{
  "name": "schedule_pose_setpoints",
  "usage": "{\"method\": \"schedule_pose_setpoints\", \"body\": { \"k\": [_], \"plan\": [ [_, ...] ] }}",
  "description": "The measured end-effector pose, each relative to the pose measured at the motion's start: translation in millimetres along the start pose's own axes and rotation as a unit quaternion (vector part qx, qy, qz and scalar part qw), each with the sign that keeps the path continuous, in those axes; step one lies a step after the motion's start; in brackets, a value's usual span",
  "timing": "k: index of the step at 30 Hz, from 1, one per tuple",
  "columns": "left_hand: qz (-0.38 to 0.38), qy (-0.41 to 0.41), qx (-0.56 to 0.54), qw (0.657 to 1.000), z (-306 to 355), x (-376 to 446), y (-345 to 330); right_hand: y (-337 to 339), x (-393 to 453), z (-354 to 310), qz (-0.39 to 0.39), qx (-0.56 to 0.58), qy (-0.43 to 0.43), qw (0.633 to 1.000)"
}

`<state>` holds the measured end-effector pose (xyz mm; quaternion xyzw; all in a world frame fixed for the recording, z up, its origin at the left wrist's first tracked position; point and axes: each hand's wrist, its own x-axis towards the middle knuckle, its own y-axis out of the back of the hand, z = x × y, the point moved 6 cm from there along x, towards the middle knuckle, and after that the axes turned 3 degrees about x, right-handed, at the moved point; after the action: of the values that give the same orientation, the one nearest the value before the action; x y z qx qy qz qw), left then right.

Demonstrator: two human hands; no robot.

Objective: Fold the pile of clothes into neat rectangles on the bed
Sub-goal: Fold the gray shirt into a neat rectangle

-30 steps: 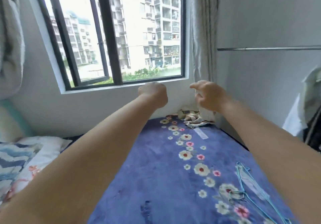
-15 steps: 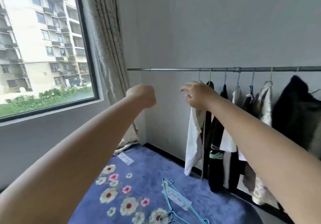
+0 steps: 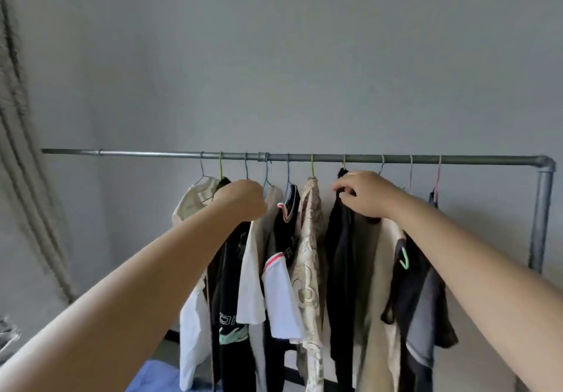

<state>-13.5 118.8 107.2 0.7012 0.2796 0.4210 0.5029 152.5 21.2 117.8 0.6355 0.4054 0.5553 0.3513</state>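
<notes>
- Clothes [image 3: 307,257] hang on wire hangers from a grey metal rail [image 3: 304,158], side by side, below both raised hands' level and partly behind them.
- Right hand [image 3: 364,193] sits just under the rail, fingers curled and pinching the top of a black garment [image 3: 341,239].
- Left hand [image 3: 243,200] is below the rail, knuckles up and fingers curled; whether it grips anything cannot be told.
- Blue bed cover [image 3: 152,376] shows far below the rail, left of the clothes.

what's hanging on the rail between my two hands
In the head view, between left hand and right hand: a beige shirt, a dark red-trimmed shirt, and a cream patterned shirt.
</notes>
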Motion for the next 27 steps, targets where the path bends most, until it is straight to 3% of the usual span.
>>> {"method": "schedule_pose_setpoints", "body": {
  "k": [7,16,22,27],
  "plan": [
    [0.018,-0.103,-0.027,0.994,149.6,81.9,-3.6,21.1,-6.9,173.0,0.025,0.031,-0.086,0.995],
    [0.000,-0.261,-0.046,0.964,296.8,144.6,-43.7,-16.6,5.7,347.9,0.044,0.035,-0.203,0.978],
    [-0.011,-0.358,-0.048,0.932,371.3,190.1,-68.2,-38.6,53.6,415.0,-0.040,0.003,-0.224,0.974],
    [-0.054,-0.372,-0.081,0.923,407.6,245.5,-85.8,-52.0,98.0,453.5,-0.127,-0.004,-0.216,0.968]
  ]
}}
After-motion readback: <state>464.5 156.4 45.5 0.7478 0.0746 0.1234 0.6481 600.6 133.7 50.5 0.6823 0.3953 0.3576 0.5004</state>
